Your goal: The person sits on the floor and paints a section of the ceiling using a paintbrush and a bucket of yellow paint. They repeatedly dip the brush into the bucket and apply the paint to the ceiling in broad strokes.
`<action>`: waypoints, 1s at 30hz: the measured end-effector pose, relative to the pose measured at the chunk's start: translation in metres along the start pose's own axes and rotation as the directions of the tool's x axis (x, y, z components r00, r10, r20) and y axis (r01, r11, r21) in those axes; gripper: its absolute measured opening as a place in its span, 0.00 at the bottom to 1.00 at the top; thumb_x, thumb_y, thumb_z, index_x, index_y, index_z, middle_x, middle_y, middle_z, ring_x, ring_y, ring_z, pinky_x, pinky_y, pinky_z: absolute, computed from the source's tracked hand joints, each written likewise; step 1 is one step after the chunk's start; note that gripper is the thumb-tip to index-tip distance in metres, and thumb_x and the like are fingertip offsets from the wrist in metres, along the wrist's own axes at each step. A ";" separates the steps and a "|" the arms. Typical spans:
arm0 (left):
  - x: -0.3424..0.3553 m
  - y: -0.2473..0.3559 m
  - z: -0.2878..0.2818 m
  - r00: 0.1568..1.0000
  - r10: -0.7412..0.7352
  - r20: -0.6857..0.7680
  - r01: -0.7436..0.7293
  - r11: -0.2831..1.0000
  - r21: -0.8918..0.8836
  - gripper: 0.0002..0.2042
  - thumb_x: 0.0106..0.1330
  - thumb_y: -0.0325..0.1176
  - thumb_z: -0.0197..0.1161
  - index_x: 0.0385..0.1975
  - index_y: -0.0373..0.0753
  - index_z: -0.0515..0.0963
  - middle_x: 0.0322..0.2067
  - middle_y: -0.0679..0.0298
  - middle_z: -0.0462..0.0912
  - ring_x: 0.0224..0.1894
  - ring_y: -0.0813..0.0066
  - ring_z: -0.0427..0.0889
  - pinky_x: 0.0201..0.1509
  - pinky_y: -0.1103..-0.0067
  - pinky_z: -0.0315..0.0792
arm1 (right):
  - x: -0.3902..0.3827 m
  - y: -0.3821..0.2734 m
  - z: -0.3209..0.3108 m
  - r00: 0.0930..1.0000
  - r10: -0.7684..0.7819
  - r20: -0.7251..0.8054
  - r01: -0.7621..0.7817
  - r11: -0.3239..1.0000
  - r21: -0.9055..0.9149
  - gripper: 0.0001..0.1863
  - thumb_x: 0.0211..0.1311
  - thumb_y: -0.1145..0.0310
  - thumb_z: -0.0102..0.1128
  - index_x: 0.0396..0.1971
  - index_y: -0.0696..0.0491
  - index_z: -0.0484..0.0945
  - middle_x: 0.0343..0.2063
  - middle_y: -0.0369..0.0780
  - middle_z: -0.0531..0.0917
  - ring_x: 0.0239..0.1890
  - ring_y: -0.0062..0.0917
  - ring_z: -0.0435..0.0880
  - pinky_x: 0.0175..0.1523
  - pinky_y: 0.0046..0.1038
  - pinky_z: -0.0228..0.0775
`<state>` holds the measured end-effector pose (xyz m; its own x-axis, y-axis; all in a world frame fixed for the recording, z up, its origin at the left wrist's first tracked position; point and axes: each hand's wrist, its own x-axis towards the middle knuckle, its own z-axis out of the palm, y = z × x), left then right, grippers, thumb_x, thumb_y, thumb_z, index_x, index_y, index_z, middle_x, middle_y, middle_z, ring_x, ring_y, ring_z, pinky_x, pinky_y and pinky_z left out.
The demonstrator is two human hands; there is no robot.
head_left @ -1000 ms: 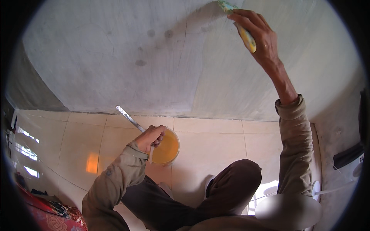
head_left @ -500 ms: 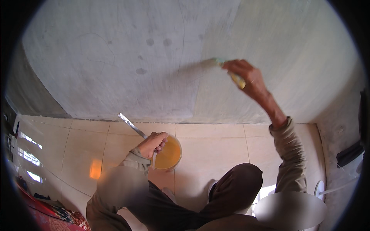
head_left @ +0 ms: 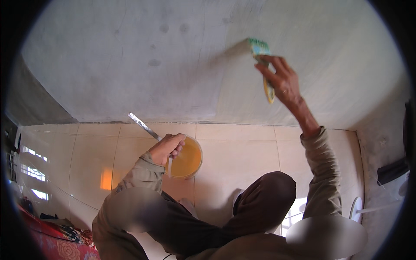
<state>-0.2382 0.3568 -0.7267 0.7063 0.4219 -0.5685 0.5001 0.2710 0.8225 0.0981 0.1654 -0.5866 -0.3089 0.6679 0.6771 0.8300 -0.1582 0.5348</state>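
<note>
My right hand (head_left: pixel 281 80) grips a paintbrush (head_left: pixel 268 86) with green bristles and a yellow handle, its head at the grey wall (head_left: pixel 130 73), where a greener coated area borders a lighter one. My left hand (head_left: pixel 169 147) is closed at the rim of a round bucket (head_left: pixel 188 160) of yellowish liquid on the floor. A flat metal strip (head_left: pixel 143 125) slants out from behind that hand; whether my fingers hold it or only the bucket's rim or handle, I cannot tell.
Cream floor tiles (head_left: pixel 234 156) run along the wall's foot. A side wall (head_left: pixel 375 143) with a dark hanging object (head_left: pixel 390 173) stands at right, near a white disc-based stand (head_left: pixel 356 208). Red floral fabric (head_left: pixel 65 245) lies at lower left. My bent knees fill the bottom middle.
My right hand with the brush came down the wall from near the top, and since half a second ago has risen slightly. My left hand stays at the bucket.
</note>
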 end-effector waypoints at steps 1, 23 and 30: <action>0.007 -0.005 -0.004 1.000 0.010 0.021 -0.011 1.000 0.025 0.17 0.69 0.49 0.58 0.32 0.39 0.72 0.22 0.72 0.68 0.20 0.83 0.63 0.26 0.77 0.60 | -0.022 -0.018 0.012 0.999 0.011 0.050 -0.013 0.999 0.037 0.22 0.48 0.75 0.75 0.46 0.45 0.83 0.55 0.35 0.81 0.53 0.32 0.82 0.48 0.31 0.86; 0.002 -0.002 -0.008 0.999 0.028 0.043 -0.029 0.999 0.023 0.16 0.71 0.49 0.57 0.33 0.41 0.73 0.22 0.74 0.66 0.22 0.84 0.61 0.31 0.79 0.63 | 0.042 -0.004 0.001 0.980 0.099 -0.170 -0.086 0.993 0.081 0.23 0.54 0.78 0.73 0.50 0.39 0.85 0.55 0.35 0.83 0.53 0.32 0.84 0.50 0.32 0.86; -0.002 -0.001 -0.010 0.999 -0.002 0.037 0.002 1.000 0.011 0.15 0.71 0.48 0.56 0.33 0.41 0.73 0.23 0.74 0.66 0.22 0.85 0.61 0.32 0.80 0.63 | -0.061 -0.099 0.066 0.962 0.189 0.199 -0.250 0.902 0.353 0.17 0.54 0.77 0.70 0.43 0.48 0.81 0.52 0.39 0.80 0.52 0.36 0.82 0.47 0.33 0.85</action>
<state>-0.2450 0.3640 -0.7265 0.7233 0.3889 -0.5706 0.5070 0.2619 0.8212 0.0652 0.1886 -0.7144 -0.0477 0.7569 0.6518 0.9895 -0.0532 0.1342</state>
